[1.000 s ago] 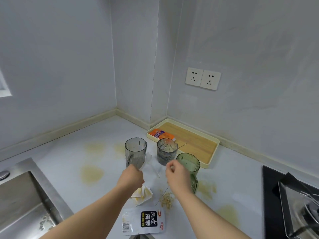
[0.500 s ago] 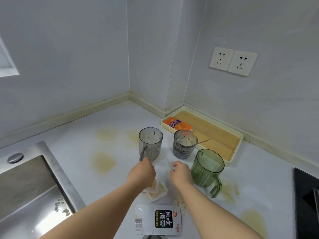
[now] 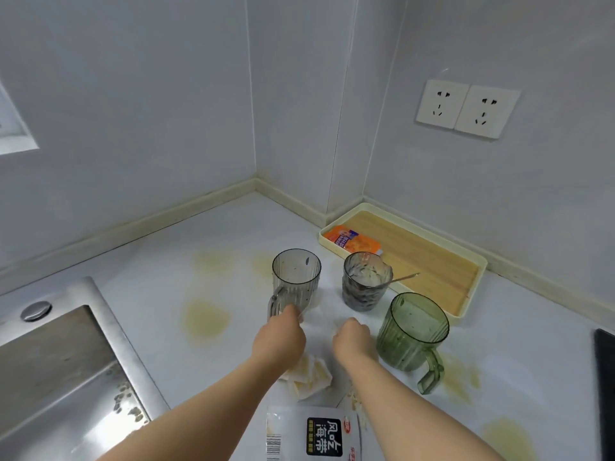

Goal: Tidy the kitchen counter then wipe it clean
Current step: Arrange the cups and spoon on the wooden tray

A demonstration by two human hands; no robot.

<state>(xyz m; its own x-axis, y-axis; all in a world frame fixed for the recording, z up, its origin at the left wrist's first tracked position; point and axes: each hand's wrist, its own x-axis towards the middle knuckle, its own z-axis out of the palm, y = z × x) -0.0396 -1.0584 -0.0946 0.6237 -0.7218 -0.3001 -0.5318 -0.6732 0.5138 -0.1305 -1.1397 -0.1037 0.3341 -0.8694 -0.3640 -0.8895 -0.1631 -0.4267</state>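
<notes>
At 8 o'clock in the view sat the steel sink (image 3: 66,361), and from its edge the kitchen counter (image 3: 159,277) ran across the whole lower half to the black hob (image 3: 604,377) at 4 o'clock. The counter was pale and marbled and plainly unwiped: a yellow stain (image 3: 206,319) lay at 9 o'clock from the hands, with fainter ones beyond it and more at 4 o'clock. A ribbed grey mug (image 3: 296,277) stood upright at 12 o'clock from the left hand (image 3: 279,341), whose knuckles were just beside its handle. A crumpled, yellow-soaked tissue (image 3: 311,377) lay under that wrist, probably left from blotting a spill. Between the two hands lay a thin pale sheet (image 3: 321,322), likely the litter being gathered first. Both hands showed only their backs, fingers curled under, so I could not tell whether they pinched the sheet or merely touched it. At 6 o'clock lay a snack packet (image 3: 314,434), with crumbs (image 3: 354,397) beside the right forearm. The right hand (image 3: 354,339) sat near a green mug (image 3: 411,331), handle turned towards the person. A dirty cup (image 3: 364,287) with a spoon (image 3: 402,278) leaning in it stood at 12 o'clock, just in front of a tray (image 3: 482,264) that held an orange packet (image 3: 352,241), seemingly the place for collected things
</notes>
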